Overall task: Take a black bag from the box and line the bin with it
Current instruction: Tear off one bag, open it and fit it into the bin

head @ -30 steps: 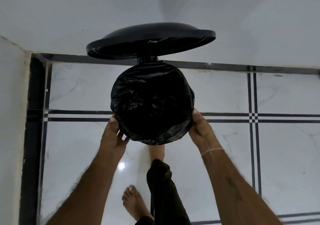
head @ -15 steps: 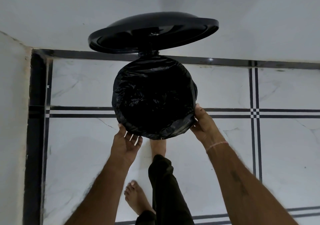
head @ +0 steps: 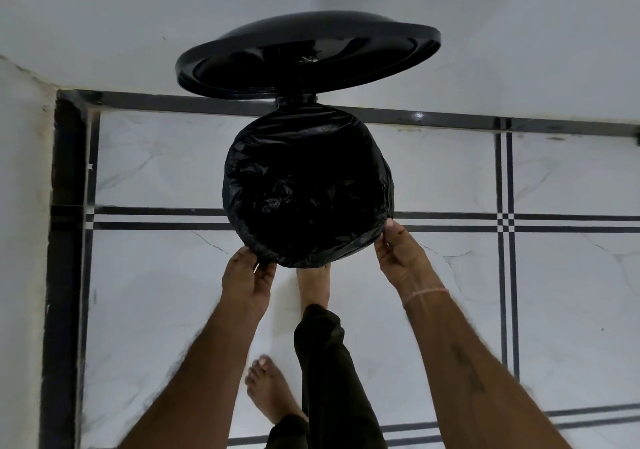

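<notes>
A round pedal bin stands on the floor with its black lid [head: 308, 53] raised at the far side. A crinkled black bag [head: 308, 185] fills the opening and is folded over the rim all round. My left hand [head: 247, 279] pinches the bag's edge at the near left of the rim. My right hand [head: 401, 258] grips the bag's edge at the near right. The bin's body is hidden under the bag. No box is in view.
One bare foot [head: 313, 286] sits just under the bin's near edge, where a pedal would be; the other foot [head: 268, 389] stands behind it. White marble floor [head: 450, 310] with black lines. A white wall [head: 485, 33] rises behind and another wall [head: 20, 240] at the left.
My left hand slid along the rim from the left side toward the near edge. My right hand shifted slightly down the right side. The lid stayed up.
</notes>
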The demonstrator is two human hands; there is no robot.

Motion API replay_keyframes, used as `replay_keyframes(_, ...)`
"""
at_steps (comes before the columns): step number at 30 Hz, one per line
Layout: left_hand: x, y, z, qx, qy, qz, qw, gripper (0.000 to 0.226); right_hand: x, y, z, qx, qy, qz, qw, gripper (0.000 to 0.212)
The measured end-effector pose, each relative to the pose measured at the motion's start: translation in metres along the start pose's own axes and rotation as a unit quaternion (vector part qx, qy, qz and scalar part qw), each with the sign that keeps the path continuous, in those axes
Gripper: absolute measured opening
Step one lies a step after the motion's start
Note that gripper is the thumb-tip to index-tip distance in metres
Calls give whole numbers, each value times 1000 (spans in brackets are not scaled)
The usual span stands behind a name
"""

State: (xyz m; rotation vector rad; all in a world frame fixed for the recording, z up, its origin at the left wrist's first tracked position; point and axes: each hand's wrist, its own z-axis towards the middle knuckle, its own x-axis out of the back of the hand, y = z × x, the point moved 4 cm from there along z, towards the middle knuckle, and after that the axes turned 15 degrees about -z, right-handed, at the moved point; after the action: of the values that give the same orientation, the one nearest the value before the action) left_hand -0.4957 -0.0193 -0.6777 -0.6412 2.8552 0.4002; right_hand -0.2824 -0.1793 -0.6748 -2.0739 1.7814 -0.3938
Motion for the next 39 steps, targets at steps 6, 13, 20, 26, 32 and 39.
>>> replay_keyframes(6,-10,20,-9,-41,-52,2,998,27,3,-18,-9,63,8,-54,997,21)
replay_keyframes(13,-20,33,-7,-31,-32,62,997,26,-7,-25,-9,11,-22,-2,1000,13)
replay_keyframes(20,-29,43,1,13,-37,43,998,10,-24,-35,-6,15,-35,10,999,27)
replay_keyframes(26,-31,57,1,-39,-63,99,992,17,-20,-41,-5,57,-14,-51,997,22)
replay_keyframes(32,-47,68,1,-48,-52,171,983,38,-23,-51,-1,31,-5,-74,997,19)
replay_keyframes(39,-44,67,5,4,-42,58,997,33,-33,-46,13,-15,26,-5,1000,15)
